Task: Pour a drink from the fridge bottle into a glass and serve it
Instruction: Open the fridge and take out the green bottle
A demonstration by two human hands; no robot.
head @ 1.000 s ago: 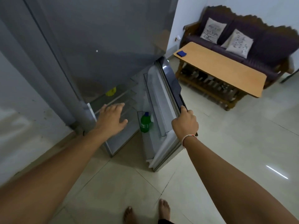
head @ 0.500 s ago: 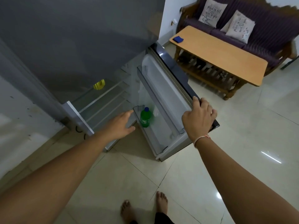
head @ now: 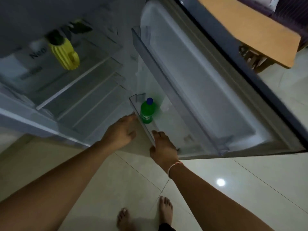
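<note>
1. Green bottle (head: 146, 112) w/ blue cap is standing upright in the lower door bin (head: 145, 129) of the open fridge door (head: 208, 80).
2. L hand (head: 120, 132) is reaching toward the bin, fingers relaxed, gripping nothing.
3. R hand (head: 162, 150) is resting on the bin's front rail; can't tell whether it's gripping.

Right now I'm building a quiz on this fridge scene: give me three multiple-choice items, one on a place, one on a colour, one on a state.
1. Where is the bottle?
A. lower door bin
B. top shelf
C. floor

2. What colour is its cap?
A. red
B. blue
C. white

3. What state is the fridge door in?
A. shut
B. open
C. removed

Key: 1 A, it stands behind the bin's clear rail; 2 B, the cap is blue above the green body; 3 B, the door's inner liner faces the camera.
</note>
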